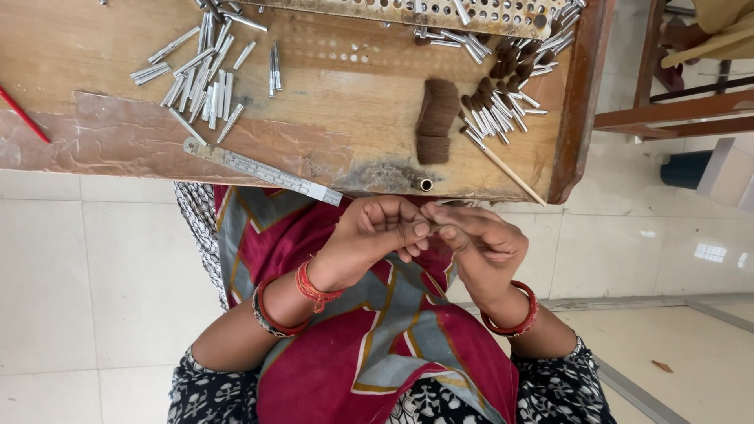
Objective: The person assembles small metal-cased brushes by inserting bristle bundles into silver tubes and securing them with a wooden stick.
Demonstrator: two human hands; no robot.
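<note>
Your left hand (375, 235) and right hand (481, 245) met fingertip to fingertip, pinching a small tuft (425, 225) at 6 o'clock from the bristle bundle (437, 120). A loose pinch risked shedding bristles into your lap, clear of the bench (330, 141).

Your workbench (338, 133) is worn, matt wood, scuffed and stained. The tubes (200, 74) scattered on it are bright, smooth metal, as is the steel ruler (263, 170). The brown bristle bundle (437, 119) looks fibrous and dull. Your bangles (514, 318) shine glossy red.
</note>
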